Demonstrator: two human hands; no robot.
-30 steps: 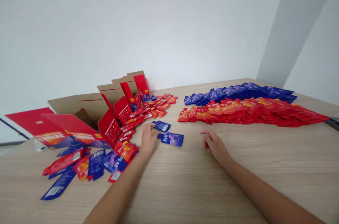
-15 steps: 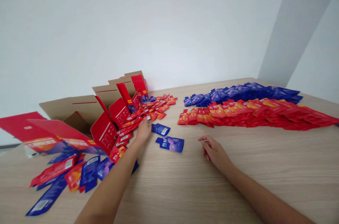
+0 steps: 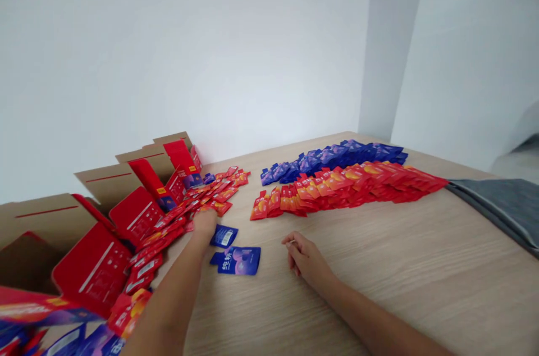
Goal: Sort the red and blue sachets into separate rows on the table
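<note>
My left hand (image 3: pixel 205 223) reaches to the near edge of a loose heap of red sachets (image 3: pixel 225 194). Its fingers are hidden from me, so whether they hold a sachet cannot be made out. Just right of its wrist lies a blue sachet (image 3: pixel 224 236) with its barcode side up. A second blue sachet (image 3: pixel 240 261), front side up, lies closer to me. My right hand (image 3: pixel 304 255) rests on the wooden table (image 3: pixel 337 311), its fingers loosely curled together with nothing visible in them.
Open red cartons (image 3: pixel 90 272) with brown flaps line the left side. Overlapping rows of blue sachets (image 3: pixel 337 156) and red sachets (image 3: pixel 349 185) run across the back right. Grey cloth (image 3: pixel 501 204) lies at the right edge. Mixed sachets (image 3: pixel 80 342) fill the bottom left corner.
The view has swung to the right, bringing the grey cloth into sight. My left hand stays at the red heap, and my right hand keeps its curled pose on the table.
</note>
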